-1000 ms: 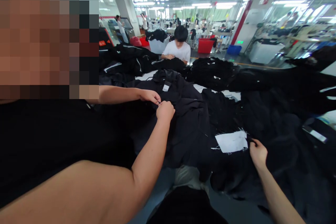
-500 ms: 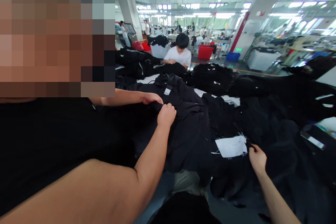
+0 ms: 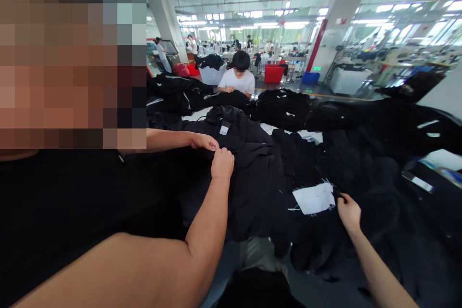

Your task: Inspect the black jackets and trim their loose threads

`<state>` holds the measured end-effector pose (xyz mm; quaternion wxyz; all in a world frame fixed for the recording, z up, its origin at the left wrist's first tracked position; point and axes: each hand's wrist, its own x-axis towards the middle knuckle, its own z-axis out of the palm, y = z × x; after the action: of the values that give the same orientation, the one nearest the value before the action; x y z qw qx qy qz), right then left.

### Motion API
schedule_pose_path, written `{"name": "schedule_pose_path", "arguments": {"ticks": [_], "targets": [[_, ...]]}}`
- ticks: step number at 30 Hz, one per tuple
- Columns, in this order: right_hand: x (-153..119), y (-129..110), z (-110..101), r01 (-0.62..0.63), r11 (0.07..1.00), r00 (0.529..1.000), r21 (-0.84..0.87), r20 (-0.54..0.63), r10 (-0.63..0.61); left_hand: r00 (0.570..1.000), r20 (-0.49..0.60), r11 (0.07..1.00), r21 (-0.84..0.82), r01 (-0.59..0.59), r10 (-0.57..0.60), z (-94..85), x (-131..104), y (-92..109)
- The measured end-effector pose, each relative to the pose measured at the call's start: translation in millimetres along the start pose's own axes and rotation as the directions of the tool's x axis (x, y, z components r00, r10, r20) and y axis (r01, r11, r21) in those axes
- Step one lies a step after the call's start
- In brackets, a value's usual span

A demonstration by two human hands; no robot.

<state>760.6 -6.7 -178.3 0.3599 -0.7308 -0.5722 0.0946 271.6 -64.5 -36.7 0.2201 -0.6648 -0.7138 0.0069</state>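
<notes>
1. The right hand (image 3: 349, 212) pinches a dark strip (image 3: 338, 195) at the right edge of the white cloth (image 3: 314, 198); the left hand is out of view, so I cannot tell its state.
2. A light, steady pinch should suit, clear of the loose threads (image 3: 294, 209) to avoid snags.
3. The white cloth looks thin, roughly four-sided and frayed; the black garments (image 3: 364, 168) beneath look soft, rumpled.

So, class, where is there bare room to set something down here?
Very little: only narrow pale strips, possibly tabletop, between the tagged dark garment and the dark piles behind it. Around the right hand, dark cloth and a frayed white piece crowd the surface.
</notes>
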Motion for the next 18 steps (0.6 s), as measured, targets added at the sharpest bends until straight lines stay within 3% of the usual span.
{"name": "schedule_pose_path", "arguments": {"ticks": [12, 18], "targets": [[-4.1, -11.6, -0.8, 0.018, 0.998, 1.0, 0.058, 0.009, -0.019, 0.999, 0.006, 0.997, 0.069, 0.037, -0.038, -6.8, 3.8, 5.4], [-4.1, -2.0, 7.5, 0.005, 0.998, 1.0, 0.056, 0.031, -0.006, 1.0, -0.025, 0.989, 0.145, -0.001, 0.005, 1.5, 6.2, 8.5]]}}
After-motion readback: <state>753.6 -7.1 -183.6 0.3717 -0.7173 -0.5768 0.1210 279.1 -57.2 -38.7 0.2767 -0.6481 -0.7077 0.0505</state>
